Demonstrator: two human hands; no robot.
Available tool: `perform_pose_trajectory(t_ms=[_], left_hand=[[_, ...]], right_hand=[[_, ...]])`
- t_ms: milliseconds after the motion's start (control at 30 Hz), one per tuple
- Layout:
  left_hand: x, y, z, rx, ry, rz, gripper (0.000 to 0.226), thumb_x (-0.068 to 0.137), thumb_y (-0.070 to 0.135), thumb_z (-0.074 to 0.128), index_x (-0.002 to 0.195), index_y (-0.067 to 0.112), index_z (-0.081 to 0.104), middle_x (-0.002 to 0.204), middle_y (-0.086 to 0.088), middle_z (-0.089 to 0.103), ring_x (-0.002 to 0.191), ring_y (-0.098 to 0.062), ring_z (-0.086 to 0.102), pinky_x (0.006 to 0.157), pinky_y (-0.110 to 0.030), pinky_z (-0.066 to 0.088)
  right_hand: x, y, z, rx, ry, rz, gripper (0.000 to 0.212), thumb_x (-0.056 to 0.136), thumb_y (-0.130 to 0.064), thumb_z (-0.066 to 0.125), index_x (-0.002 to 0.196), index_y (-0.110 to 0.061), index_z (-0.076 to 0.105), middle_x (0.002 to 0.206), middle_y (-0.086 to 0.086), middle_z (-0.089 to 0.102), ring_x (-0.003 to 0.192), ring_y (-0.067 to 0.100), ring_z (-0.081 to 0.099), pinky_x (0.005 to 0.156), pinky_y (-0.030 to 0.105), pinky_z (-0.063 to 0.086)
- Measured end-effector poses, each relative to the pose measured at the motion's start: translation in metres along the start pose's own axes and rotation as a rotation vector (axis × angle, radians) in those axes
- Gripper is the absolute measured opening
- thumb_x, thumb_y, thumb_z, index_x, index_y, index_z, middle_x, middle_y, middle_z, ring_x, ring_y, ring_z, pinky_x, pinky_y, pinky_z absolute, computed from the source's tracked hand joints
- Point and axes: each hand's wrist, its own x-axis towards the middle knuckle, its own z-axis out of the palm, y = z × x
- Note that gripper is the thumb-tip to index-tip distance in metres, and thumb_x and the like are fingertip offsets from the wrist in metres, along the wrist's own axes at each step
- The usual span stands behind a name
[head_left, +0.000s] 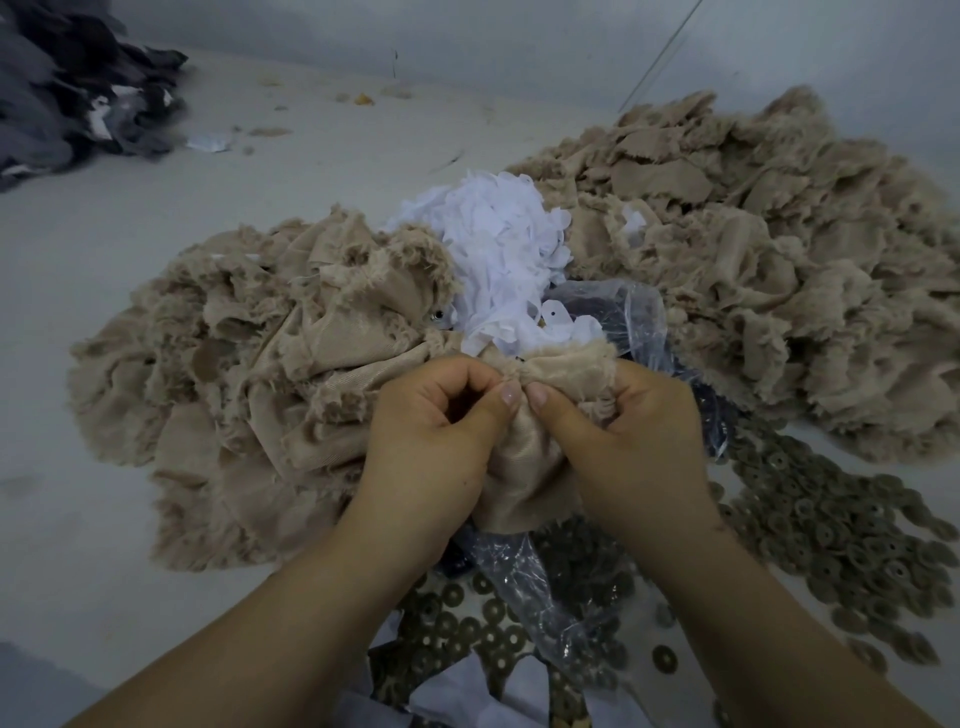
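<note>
Between fabric heaps: left hand (436, 415) and right hand (628, 421), fingers curled, thumbs together, pinching beige cloth piece (524, 467).

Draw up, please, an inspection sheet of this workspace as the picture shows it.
Surface: pale grey surface, flecked with lint.
Job's things: frayed beige fabric piece, bunched between both hands.
Clutter: left beige pile; right beige pile; white cut pieces between them; clear plastic bag; ring-shaped discs; dark fabric heap, far left.
Grippers: left hand and right hand each pinch the beige fabric piece.
Cables: thin line at the wall; cable or thread, cannot tell.
Surroundings: plain pale wall.
</note>
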Motion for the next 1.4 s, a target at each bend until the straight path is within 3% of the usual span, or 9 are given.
perform_pose_trajectory(t_ms=[233, 400, 500, 633, 767, 967, 1100, 1267, 1400], left_hand=[[-0.002, 0.001, 0.002, 0.114, 0.046, 0.087, 0.02, 0.088, 0.015, 0.062, 0.068, 0.015, 0.062, 0.059, 0.009, 0.055, 0.055, -0.001, 0.05, 0.052, -0.016, 0.042], [-0.004, 0.0, 0.006, 0.243, 0.099, 0.188, 0.021, 0.091, 0.012, 0.059, 0.072, 0.004, 0.059, 0.064, -0.005, 0.056, 0.057, -0.013, 0.051, 0.051, -0.026, 0.044], [-0.003, 0.002, 0.006, 0.278, 0.104, 0.233, 0.022, 0.089, 0.016, 0.058, 0.071, 0.004, 0.057, 0.063, -0.004, 0.054, 0.059, -0.013, 0.05, 0.053, -0.027, 0.044], [-0.004, 0.003, 0.004, 0.104, 0.066, 0.118, 0.023, 0.095, 0.011, 0.06, 0.073, 0.008, 0.058, 0.056, 0.001, 0.053, 0.048, -0.002, 0.047, 0.045, -0.015, 0.04], [-0.003, -0.001, 0.002, 0.098, 0.078, 0.059, 0.022, 0.093, 0.02, 0.058, 0.071, 0.021, 0.059, 0.062, 0.01, 0.055, 0.058, -0.004, 0.049, 0.053, -0.02, 0.042], [-0.001, 0.001, -0.002, 0.012, 0.058, 0.025, 0.02, 0.095, 0.015, 0.059, 0.077, 0.009, 0.062, 0.065, -0.012, 0.056, 0.059, -0.015, 0.049, 0.054, -0.033, 0.045], [0.0, 0.001, 0.0, 0.027, 0.031, 0.038, 0.018, 0.094, 0.017, 0.06, 0.078, 0.011, 0.064, 0.072, -0.013, 0.061, 0.065, -0.017, 0.054, 0.06, -0.039, 0.049], [0.001, 0.0, 0.002, 0.106, -0.037, 0.028, 0.028, 0.089, 0.034, 0.055, 0.073, 0.011, 0.056, 0.062, 0.005, 0.05, 0.057, -0.007, 0.045, 0.053, -0.024, 0.04], [0.003, 0.003, 0.001, -0.013, -0.035, -0.005, 0.028, 0.089, 0.028, 0.054, 0.067, 0.011, 0.053, 0.06, 0.006, 0.048, 0.057, -0.007, 0.043, 0.052, -0.02, 0.039]], right_hand=[[-0.003, 0.0, 0.003, 0.046, -0.011, 0.052, 0.01, 0.082, -0.015, 0.076, 0.092, -0.011, 0.077, 0.08, -0.003, 0.076, 0.075, 0.008, 0.072, 0.069, 0.029, 0.06], [-0.006, 0.0, 0.006, 0.516, -0.105, 0.306, 0.015, 0.09, 0.001, 0.065, 0.093, -0.01, 0.075, 0.089, 0.006, 0.078, 0.087, 0.021, 0.075, 0.072, 0.028, 0.061], [-0.005, 0.0, 0.007, 0.537, -0.083, 0.296, 0.014, 0.09, -0.001, 0.065, 0.096, -0.009, 0.075, 0.091, 0.006, 0.078, 0.089, 0.021, 0.075, 0.073, 0.027, 0.06], [-0.002, -0.001, 0.004, 0.638, -0.147, 0.349, 0.014, 0.087, -0.007, 0.068, 0.1, -0.009, 0.074, 0.096, 0.01, 0.077, 0.093, 0.024, 0.074, 0.075, 0.03, 0.06], [-0.002, -0.005, 0.004, 0.791, -0.327, 0.524, 0.028, 0.087, -0.008, 0.065, 0.115, -0.003, 0.067, 0.108, 0.018, 0.074, 0.102, 0.032, 0.071, 0.084, 0.041, 0.059], [0.001, -0.007, 0.002, 0.814, -0.352, 0.705, 0.035, 0.091, -0.01, 0.061, 0.124, 0.002, 0.059, 0.112, 0.026, 0.07, 0.105, 0.04, 0.069, 0.096, 0.056, 0.052], [0.0, -0.009, 0.003, 0.901, -0.461, 0.771, 0.042, 0.086, -0.021, 0.063, 0.122, 0.002, 0.064, 0.116, 0.028, 0.068, 0.107, 0.04, 0.067, 0.09, 0.051, 0.056], [0.002, -0.006, 0.003, 0.93, -0.438, 0.793, 0.04, 0.086, -0.02, 0.064, 0.119, 0.002, 0.066, 0.112, 0.026, 0.07, 0.099, 0.038, 0.071, 0.077, 0.047, 0.061], [0.001, -0.004, 0.003, 0.978, -0.468, 0.847, 0.036, 0.085, -0.018, 0.064, 0.114, 0.002, 0.069, 0.107, 0.024, 0.072, 0.09, 0.035, 0.073, 0.069, 0.043, 0.061]])
